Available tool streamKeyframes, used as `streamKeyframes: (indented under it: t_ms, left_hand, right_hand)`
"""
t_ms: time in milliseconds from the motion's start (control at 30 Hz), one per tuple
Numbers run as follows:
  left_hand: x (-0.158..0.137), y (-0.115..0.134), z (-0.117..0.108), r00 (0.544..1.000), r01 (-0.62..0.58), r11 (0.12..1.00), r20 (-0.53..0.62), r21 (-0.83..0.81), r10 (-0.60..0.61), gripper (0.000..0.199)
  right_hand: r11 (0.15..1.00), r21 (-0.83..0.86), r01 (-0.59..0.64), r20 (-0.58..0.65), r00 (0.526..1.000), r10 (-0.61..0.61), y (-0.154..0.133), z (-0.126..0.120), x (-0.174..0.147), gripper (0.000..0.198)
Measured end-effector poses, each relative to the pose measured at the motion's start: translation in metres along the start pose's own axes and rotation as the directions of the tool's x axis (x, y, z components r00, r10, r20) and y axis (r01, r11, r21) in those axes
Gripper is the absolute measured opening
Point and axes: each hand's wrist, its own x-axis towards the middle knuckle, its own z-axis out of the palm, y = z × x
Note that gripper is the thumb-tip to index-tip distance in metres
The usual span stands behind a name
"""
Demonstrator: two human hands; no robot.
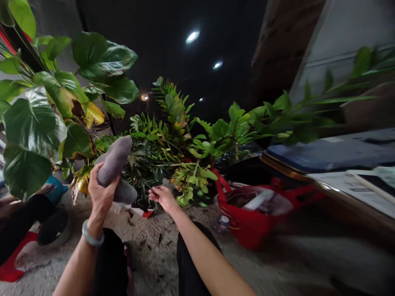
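My left hand [100, 190] closed around a soft grey folded cloth [115, 166] raised before the large-leaved green plant [33, 123], my right hand [163, 197] pinching a thin stem of the bushy potted plant [160, 152], red plastic basket [247, 230] just right

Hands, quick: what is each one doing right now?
Left hand: closed around a grey cloth.
Right hand: fingers pinching a thin plant stem.

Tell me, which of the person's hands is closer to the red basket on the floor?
Right. The right hand reaches into the leafy plant just left of the red basket. The left hand is farther left, gripping a grey cloth.
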Motion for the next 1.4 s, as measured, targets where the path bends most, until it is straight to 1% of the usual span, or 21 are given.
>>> streamKeyframes:
  t_ms: [33, 100, 167, 233, 300, 400, 467, 500, 567, 667, 767, 833, 900, 933, 1000, 1067, 1133, 1233, 1300, 1333, 1400]
  left_hand:
    - [-0.002, -0.004, 0.009, 0.999, 0.014, 1.0, 0.038, -0.012, -0.014, 0.055]
    - [-0.023, -0.015, 0.02, 0.965, 0.084, 0.996, 0.253, -0.027, -0.074, 0.053]
    - [-0.054, -0.025, 0.018, 0.854, 0.149, 0.989, 0.505, -0.009, -0.124, 0.052]
    - [-0.076, -0.026, 0.006, 0.782, 0.169, 0.986, 0.609, -0.004, -0.132, 0.052]
    - [-0.073, -0.017, -0.008, 0.834, 0.157, 0.987, 0.539, -0.024, -0.12, 0.05]
    - [-0.034, 0.003, -0.012, 0.971, 0.066, 0.997, 0.232, -0.033, -0.057, 0.052]
    - [-0.009, 0.009, -0.001, 0.996, 0.012, 1.0, 0.09, -0.022, -0.01, 0.055]
    - [-0.003, 0.008, 0.007, 0.996, 0.015, 1.0, 0.084, -0.022, -0.013, 0.055]
    - [-0.011, -0.001, 0.02, 0.975, 0.085, 0.996, 0.206, -0.03, -0.077, 0.052]
    - [-0.054, -0.022, 0.024, 0.858, 0.243, 0.97, 0.473, -0.027, -0.202, 0.04]
    - [-0.085, -0.029, 0.007, 0.76, 0.449, 0.886, 0.57, -0.112, -0.313, 0.033]
    - [-0.079, -0.023, -0.007, 0.713, 0.599, 0.77, 0.585, -0.221, -0.386, 0.04]
    - [-0.053, -0.013, -0.014, 0.739, 0.632, 0.701, 0.532, -0.331, -0.414, 0.049]
    - [-0.037, -0.009, -0.014, 0.792, 0.584, 0.722, 0.455, -0.372, -0.406, 0.051]
    - [-0.01, -0.006, -0.005, 0.917, 0.393, 0.842, 0.226, -0.369, -0.329, 0.052]
    - [-0.002, -0.014, 0.01, 0.976, 0.215, 0.944, 0.085, -0.252, -0.199, 0.049]
    - [-0.019, -0.031, 0.023, 0.98, 0.158, 0.979, 0.144, -0.129, -0.139, 0.046]
    - [-0.072, -0.052, 0.026, 0.901, 0.245, 0.97, 0.371, -0.009, -0.224, 0.044]
    - [-0.098, -0.05, 0.019, 0.848, 0.25, 0.968, 0.481, 0.006, -0.222, 0.047]
    - [-0.101, -0.043, 0.017, 0.844, 0.229, 0.974, 0.499, -0.005, -0.196, 0.047]
    - [-0.088, -0.022, 0.019, 0.886, 0.127, 0.991, 0.454, -0.04, -0.095, 0.046]
  right_hand:
    - [1.0, -0.002, -0.001, 0.003, 1.0, 0.001, 0.0, 0.0, -0.001, 0.021]
    - [1.0, -0.012, -0.006, 0.006, 1.0, 0.006, -0.001, -0.002, -0.001, 0.022]
    - [1.0, -0.027, -0.015, 0.004, 1.0, 0.015, -0.001, -0.004, 0.001, 0.021]
    - [0.999, -0.042, -0.025, 0.003, 1.0, 0.025, -0.002, -0.007, 0.003, 0.02]
    - [0.998, -0.053, -0.034, 0.01, 0.999, 0.034, -0.003, -0.009, 0.003, 0.02]
    - [0.997, -0.059, -0.039, 0.044, 0.998, 0.042, -0.005, -0.01, -0.001, 0.024]
    - [0.997, -0.061, -0.044, 0.064, 0.997, 0.048, -0.006, -0.009, -0.004, 0.025]
    - [0.997, -0.062, -0.047, 0.069, 0.996, 0.051, -0.007, -0.009, -0.004, 0.025]
    - [0.996, -0.069, -0.055, 0.072, 0.996, 0.06, -0.007, -0.008, -0.004, 0.025]
    - [0.995, -0.078, -0.058, 0.078, 0.995, 0.065, -0.007, -0.007, -0.001, 0.02]
    - [0.994, -0.088, -0.058, 0.097, 0.993, 0.066, -0.006, -0.007, 0.001, 0.017]
    - [0.992, -0.105, -0.07, 0.117, 0.99, 0.082, -0.005, -0.007, 0.0, 0.02]
    - [0.99, -0.119, -0.082, 0.137, 0.986, 0.098, -0.006, -0.005, -0.001, 0.023]
    - [0.989, -0.123, -0.084, 0.144, 0.984, 0.102, -0.006, -0.004, -0.001, 0.023]
    - [0.988, -0.126, -0.085, 0.153, 0.983, 0.104, -0.006, -0.002, -0.002, 0.023]
    - [0.988, -0.131, -0.086, 0.157, 0.982, 0.106, -0.006, 0.0, -0.001, 0.023]
    - [0.986, -0.14, -0.089, 0.157, 0.981, 0.111, -0.005, 0.0, 0.0, 0.022]
    - [0.983, -0.159, -0.093, 0.156, 0.981, 0.118, -0.004, -0.003, 0.001, 0.018]
    - [0.982, -0.167, -0.091, 0.153, 0.981, 0.117, -0.003, -0.006, 0.001, 0.016]
    - [0.982, -0.169, -0.089, 0.151, 0.982, 0.115, -0.002, -0.008, 0.001, 0.015]
    - [0.981, -0.175, -0.086, 0.149, 0.982, 0.113, -0.001, -0.009, 0.001, 0.015]
